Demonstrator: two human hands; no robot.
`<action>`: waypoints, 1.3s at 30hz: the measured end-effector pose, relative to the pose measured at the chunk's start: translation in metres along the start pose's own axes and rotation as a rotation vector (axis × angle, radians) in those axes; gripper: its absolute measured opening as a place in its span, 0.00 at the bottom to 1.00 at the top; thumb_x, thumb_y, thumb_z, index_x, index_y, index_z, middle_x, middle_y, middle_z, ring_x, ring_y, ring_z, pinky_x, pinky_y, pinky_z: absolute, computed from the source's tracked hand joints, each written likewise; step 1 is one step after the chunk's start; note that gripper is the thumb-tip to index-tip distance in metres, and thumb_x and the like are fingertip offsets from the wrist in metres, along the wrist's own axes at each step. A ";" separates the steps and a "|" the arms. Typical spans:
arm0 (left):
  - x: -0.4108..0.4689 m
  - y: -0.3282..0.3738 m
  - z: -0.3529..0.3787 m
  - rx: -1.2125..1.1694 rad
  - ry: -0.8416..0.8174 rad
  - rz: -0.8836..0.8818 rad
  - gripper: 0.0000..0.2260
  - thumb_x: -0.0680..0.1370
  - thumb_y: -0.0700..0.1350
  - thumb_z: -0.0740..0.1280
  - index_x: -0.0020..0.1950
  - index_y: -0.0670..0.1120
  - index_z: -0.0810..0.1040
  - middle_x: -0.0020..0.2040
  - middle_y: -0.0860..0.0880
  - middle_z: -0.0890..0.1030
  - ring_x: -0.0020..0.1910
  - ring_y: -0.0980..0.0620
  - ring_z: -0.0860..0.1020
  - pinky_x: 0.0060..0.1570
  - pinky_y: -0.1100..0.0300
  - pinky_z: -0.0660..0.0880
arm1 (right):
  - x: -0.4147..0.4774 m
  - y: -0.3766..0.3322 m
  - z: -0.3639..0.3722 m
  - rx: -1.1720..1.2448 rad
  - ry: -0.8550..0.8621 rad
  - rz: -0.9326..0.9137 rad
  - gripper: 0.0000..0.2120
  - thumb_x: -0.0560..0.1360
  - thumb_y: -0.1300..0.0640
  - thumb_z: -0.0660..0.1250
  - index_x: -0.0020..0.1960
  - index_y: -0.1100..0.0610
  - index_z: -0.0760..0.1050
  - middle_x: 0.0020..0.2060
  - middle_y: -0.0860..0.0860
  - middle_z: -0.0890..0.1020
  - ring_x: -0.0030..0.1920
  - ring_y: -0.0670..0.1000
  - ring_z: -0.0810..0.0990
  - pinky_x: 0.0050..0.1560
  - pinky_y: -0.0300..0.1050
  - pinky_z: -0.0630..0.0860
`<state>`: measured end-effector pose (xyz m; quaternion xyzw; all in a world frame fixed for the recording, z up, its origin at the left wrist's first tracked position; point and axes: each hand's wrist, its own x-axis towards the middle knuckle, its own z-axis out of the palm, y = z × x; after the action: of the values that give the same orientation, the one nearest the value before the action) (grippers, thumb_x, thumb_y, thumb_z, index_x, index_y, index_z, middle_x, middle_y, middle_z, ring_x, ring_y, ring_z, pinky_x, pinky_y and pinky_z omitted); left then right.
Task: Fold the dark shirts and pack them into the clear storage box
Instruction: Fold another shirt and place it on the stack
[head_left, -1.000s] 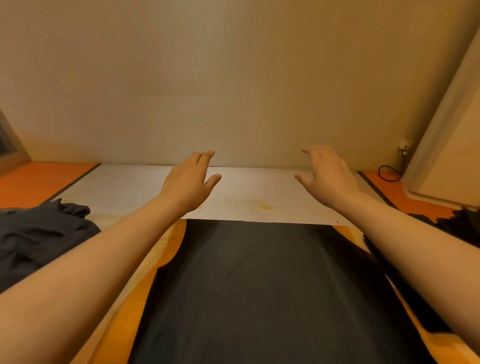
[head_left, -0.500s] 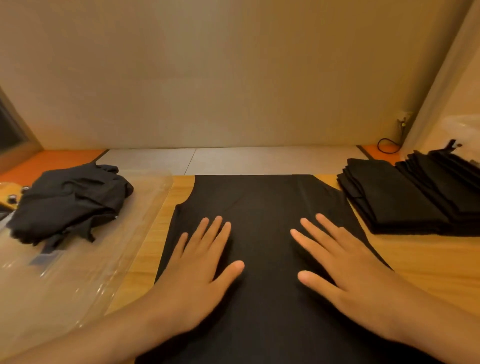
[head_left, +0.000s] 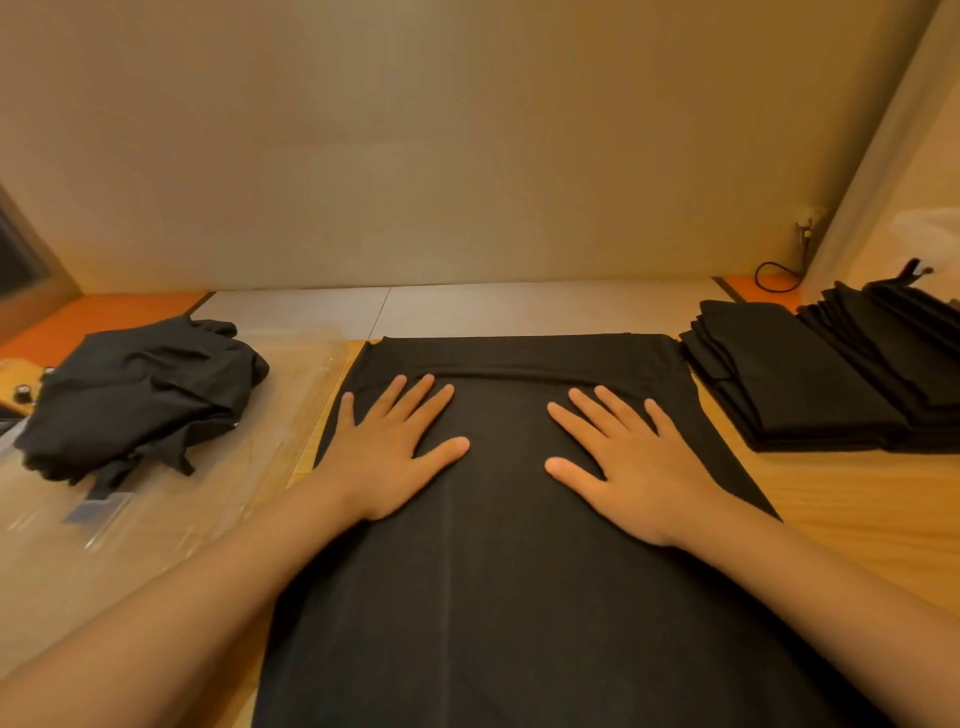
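Observation:
A dark shirt (head_left: 498, 597) lies spread flat on the wooden table (head_left: 857, 499) in front of me, with a raised crease across its far end. My left hand (head_left: 387, 452) presses flat on its left half, fingers straight and spread. My right hand (head_left: 631, 462) presses flat on its right half in the same way. A crumpled pile of dark shirts (head_left: 140, 395) rests on a clear plastic sheet or lid (head_left: 156, 519) at the left. Folded dark shirts (head_left: 810, 384) are stacked at the right. The clear storage box (head_left: 930, 234) shows only faintly at the far right.
A beige wall (head_left: 467, 156) stands behind the table. A black cable (head_left: 774, 275) loops by a wall socket at the back right. Small dark knobs (head_left: 23, 392) sit at the left edge. Orange floor strips flank a pale panel beyond the table.
A second ago both hands hovered in the air above the shirt. They came down flat on it and have since slid away from me, pushing up a crease near its far end.

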<state>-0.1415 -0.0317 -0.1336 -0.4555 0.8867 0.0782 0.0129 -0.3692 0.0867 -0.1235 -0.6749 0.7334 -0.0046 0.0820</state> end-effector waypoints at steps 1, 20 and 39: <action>0.007 0.000 -0.001 0.010 0.001 -0.007 0.40 0.67 0.76 0.34 0.77 0.62 0.41 0.78 0.59 0.40 0.77 0.56 0.36 0.73 0.38 0.36 | 0.008 0.001 0.001 -0.002 0.006 0.008 0.40 0.66 0.27 0.31 0.76 0.38 0.39 0.77 0.42 0.41 0.76 0.46 0.36 0.76 0.55 0.37; -0.134 0.055 -0.002 -0.159 0.062 0.071 0.31 0.75 0.67 0.42 0.76 0.62 0.37 0.74 0.65 0.35 0.73 0.66 0.34 0.74 0.61 0.36 | -0.096 -0.016 -0.005 0.082 -0.005 -0.093 0.27 0.80 0.38 0.44 0.76 0.39 0.39 0.76 0.39 0.39 0.74 0.43 0.31 0.73 0.46 0.33; -0.181 0.014 0.009 -0.567 0.237 0.076 0.23 0.77 0.61 0.54 0.72 0.66 0.60 0.74 0.69 0.58 0.71 0.73 0.55 0.73 0.60 0.55 | -0.174 0.061 0.011 0.443 0.302 0.118 0.21 0.80 0.46 0.55 0.73 0.44 0.64 0.67 0.38 0.66 0.68 0.37 0.60 0.68 0.38 0.58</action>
<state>-0.0479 0.1233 -0.1235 -0.4136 0.8412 0.2691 -0.2212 -0.4146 0.2652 -0.1218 -0.5882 0.7565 -0.2608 0.1173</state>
